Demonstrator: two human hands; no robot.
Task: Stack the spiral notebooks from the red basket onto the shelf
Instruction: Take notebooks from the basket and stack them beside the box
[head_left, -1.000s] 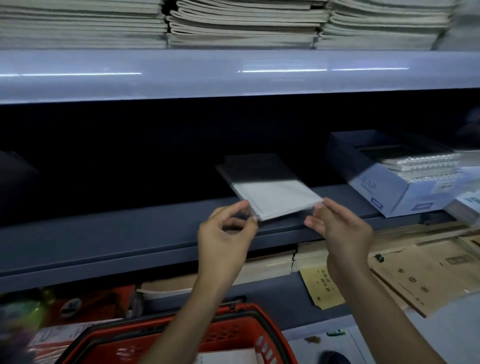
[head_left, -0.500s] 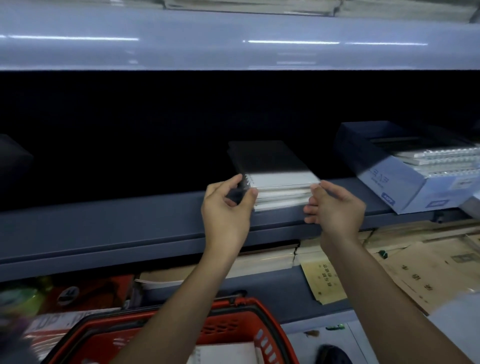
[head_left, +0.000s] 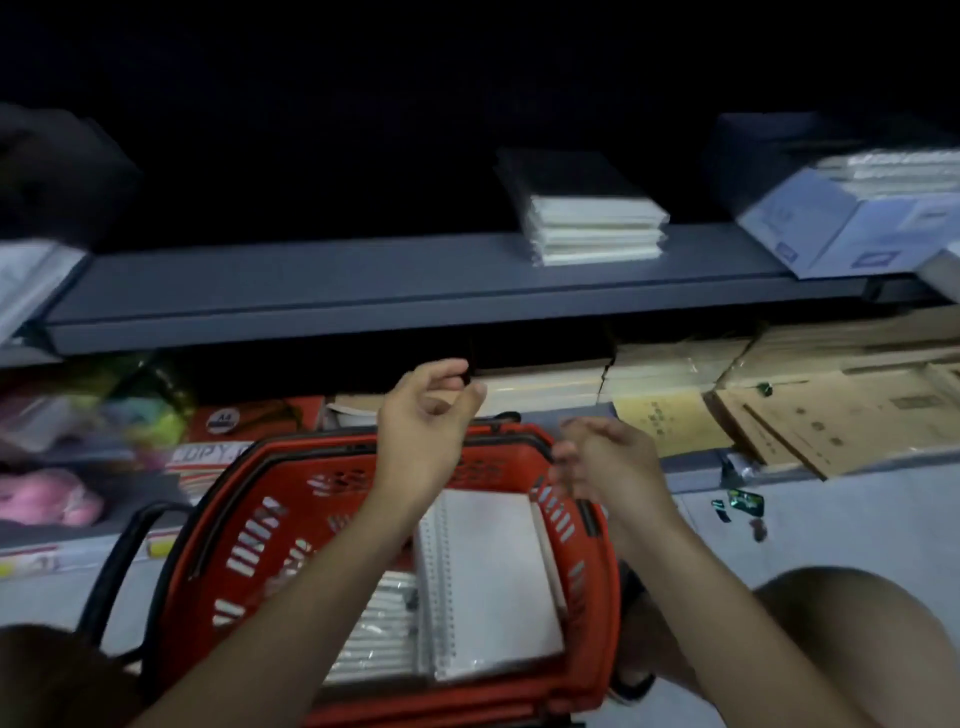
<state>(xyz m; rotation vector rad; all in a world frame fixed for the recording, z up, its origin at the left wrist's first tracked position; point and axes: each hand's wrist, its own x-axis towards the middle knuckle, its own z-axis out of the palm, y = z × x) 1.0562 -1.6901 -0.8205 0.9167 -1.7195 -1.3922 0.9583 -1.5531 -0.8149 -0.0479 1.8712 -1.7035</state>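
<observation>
**Desk:** What is showing, starting with the stock?

**Photographer:** A spiral notebook (head_left: 493, 577) is lying face-up on top of others inside the red basket (head_left: 249, 525), its coil along the left edge. A small stack of notebooks (head_left: 597, 228) is sitting on the grey shelf (head_left: 311, 291), just beside a blue carton (head_left: 831, 228) on the right.

**Desk:** And the hands?

**Photographer:** Both are hovering over the basket's far rim, grasping nothing. The left hand (head_left: 423, 415) is showing loosely curled fingers (head_left: 447, 371) closing on no object; the right hand (head_left: 602, 457) is blurred, but appears slack and empty.

**Desk:** Advice for the next pick?

**Photographer:** In my judgement, reaching down for the top notebook with a hand at each short edge is looking safest, lifting it flat so the wrapper isn't slipping, then squaring it on the shelf stack with coils facing the same side.
</observation>
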